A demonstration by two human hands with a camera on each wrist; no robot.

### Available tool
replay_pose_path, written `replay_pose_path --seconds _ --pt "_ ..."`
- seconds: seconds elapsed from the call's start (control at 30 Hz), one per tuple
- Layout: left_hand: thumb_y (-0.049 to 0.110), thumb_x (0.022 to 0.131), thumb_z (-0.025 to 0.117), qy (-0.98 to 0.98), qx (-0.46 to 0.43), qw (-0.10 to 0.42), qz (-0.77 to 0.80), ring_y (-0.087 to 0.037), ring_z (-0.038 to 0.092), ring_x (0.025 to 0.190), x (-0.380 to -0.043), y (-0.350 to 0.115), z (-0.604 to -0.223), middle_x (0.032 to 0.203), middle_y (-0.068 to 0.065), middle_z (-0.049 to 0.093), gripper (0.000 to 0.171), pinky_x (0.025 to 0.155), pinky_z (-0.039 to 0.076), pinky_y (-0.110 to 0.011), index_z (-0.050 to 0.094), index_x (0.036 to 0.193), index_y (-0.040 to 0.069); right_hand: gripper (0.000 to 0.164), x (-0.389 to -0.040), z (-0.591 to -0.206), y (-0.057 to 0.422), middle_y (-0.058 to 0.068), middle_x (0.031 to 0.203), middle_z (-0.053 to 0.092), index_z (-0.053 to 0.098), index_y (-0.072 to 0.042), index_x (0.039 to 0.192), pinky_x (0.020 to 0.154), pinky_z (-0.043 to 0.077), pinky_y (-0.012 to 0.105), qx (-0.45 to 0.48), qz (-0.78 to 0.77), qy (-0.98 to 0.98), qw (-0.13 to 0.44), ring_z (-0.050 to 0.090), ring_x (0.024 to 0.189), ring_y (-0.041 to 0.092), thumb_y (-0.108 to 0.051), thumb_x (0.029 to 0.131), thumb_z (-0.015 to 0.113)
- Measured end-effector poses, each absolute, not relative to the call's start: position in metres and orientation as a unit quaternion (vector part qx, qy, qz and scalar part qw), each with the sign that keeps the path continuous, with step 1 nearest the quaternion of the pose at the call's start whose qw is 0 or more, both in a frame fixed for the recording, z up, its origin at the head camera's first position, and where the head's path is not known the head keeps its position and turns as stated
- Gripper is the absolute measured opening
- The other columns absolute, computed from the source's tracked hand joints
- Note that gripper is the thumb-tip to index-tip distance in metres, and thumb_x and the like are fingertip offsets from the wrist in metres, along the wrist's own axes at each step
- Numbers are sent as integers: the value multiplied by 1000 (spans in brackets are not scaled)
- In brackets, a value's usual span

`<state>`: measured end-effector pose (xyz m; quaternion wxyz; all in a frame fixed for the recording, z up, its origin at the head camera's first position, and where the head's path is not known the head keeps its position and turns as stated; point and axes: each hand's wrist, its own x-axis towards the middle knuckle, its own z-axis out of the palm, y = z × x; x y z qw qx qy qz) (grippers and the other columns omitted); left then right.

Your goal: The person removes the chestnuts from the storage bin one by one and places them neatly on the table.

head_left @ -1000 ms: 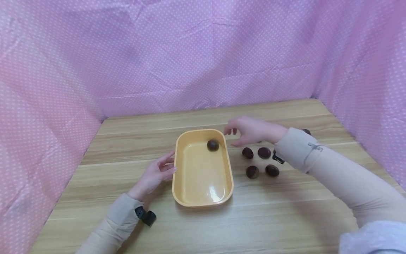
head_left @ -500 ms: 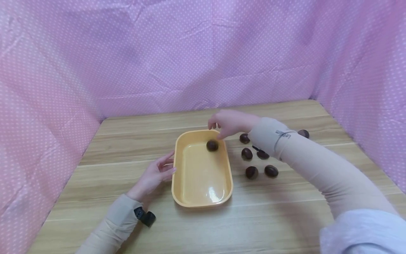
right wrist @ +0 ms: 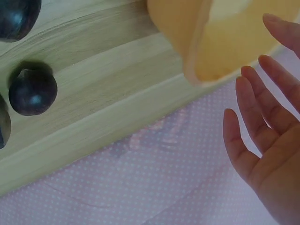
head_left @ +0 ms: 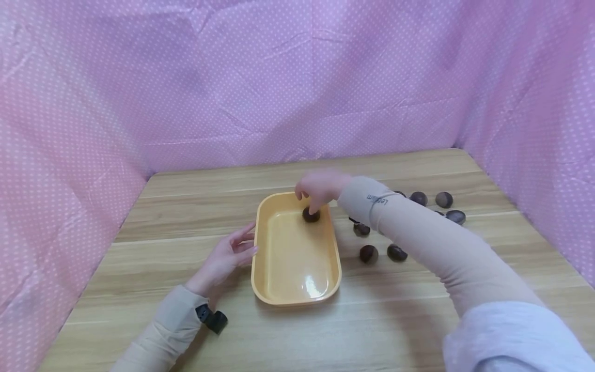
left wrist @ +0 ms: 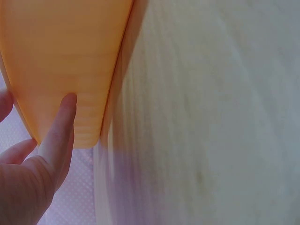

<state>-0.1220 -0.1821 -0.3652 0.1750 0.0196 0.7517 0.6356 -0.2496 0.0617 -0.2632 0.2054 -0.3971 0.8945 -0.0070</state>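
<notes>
A yellow rectangular plastic tray point(head_left: 296, 268) stands on the table, with one dark brown chestnut point(head_left: 308, 216) in its far right corner. My left hand point(head_left: 226, 254) rests against the tray's left side with its fingers fairly straight; in the left wrist view a finger point(left wrist: 63, 126) touches the outer wall. Over the far right corner of the tray is my right hand point(head_left: 321, 186), slightly blurred, its thumb in front of the chestnut. The right wrist view shows that hand point(right wrist: 269, 126) with spread fingers and nothing between them.
Several more chestnuts point(head_left: 369, 254) lie to the right of the tray, some partly hidden by the right sleeve point(head_left: 418, 235). Pink dotted cloth point(head_left: 297, 93) hangs behind and beside the wooden table point(head_left: 186, 206).
My right hand has moved left from beside the tray to over its far right corner. More chestnuts show behind the right forearm. The left hand and tray have hardly moved.
</notes>
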Motion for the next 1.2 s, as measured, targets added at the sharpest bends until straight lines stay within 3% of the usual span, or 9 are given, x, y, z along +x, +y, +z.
replay_pose_path --seconds 0.37,0.6,0.73,0.9,1.2 --pt "2 92 57 749 30 170 639 -27 56 114 -122 -183 -367 139 -30 40 66 87 54 -27 25 149 5 38 -253 -282 50 8 120 61 63 -7 115 83 50 33 -403 63 884 228 54 95 20 -11 78 73" --pt "6 90 62 744 40 164 646 -16 60 107 -122 -183 -368 135 -30 42 70 85 55 -25 25 149 4 43 -255 -287 48 9 125 59 61 -7 119 85 50 33 -396 66 884 241 53 98 20 -7 78 73" --pt "3 91 59 749 26 172 639 -25 57 113 -123 -183 -369 138 -28 41 68 87 54 -27 26 149 7 49 -255 -290 46 9 128 58 60 -7 121 92 49 33 -406 80 878 242 54 108 21 -6 75 76" --pt "2 91 59 751 18 173 638 -28 56 114 -124 -184 -369 138 -27 42 67 87 54 -28 27 149 9 55 -254 -295 45 9 131 57 59 -7 123 97 48 34 -407 85 875 246 52 117 23 -4 72 79" --pt "3 91 59 748 19 174 641 -31 54 117 -123 -183 -369 139 -27 41 67 89 54 -30 26 150 9 46 -258 -308 50 10 116 64 64 -4 111 92 50 33 -447 82 866 211 58 106 25 4 67 76"
